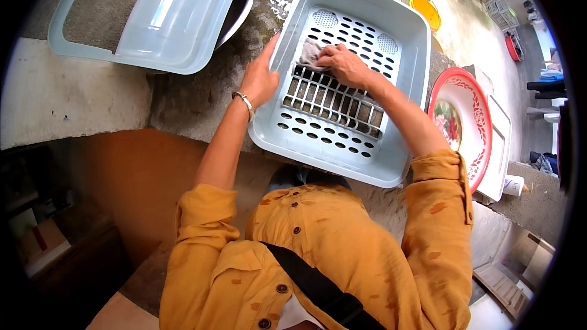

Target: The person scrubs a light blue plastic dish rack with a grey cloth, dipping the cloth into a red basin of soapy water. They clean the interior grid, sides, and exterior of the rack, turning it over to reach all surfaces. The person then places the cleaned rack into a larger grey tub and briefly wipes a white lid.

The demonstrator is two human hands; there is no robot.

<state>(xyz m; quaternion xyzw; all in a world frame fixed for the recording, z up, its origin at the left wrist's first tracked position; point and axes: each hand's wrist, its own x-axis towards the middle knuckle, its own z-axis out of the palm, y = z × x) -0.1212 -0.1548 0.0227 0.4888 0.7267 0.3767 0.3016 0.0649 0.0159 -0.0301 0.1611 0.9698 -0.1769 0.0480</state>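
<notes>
A light blue-grey plastic rack tub [342, 175] with a slotted, perforated base lies in front of me, slightly turned, on a concrete ledge. My left hand [259, 77] grips its left wall, thumb outside and fingers partly hidden by the rim. Inside the tub my right hand [346, 66] is closed on a crumpled greyish cloth [312, 55], pressed to the base near the left wall, just above the grid of slots. Both sleeves are rolled up, and the right one shows wet spots.
A translucent blue plastic lid [177, 18] lies over a metal basin [244, 3] at the upper left. Right of the tub leans a red-rimmed floral basin [480, 116], with a white tray [500, 146] behind it. A white bottle [513, 185] and yellow buckets [426, 12] stand farther off.
</notes>
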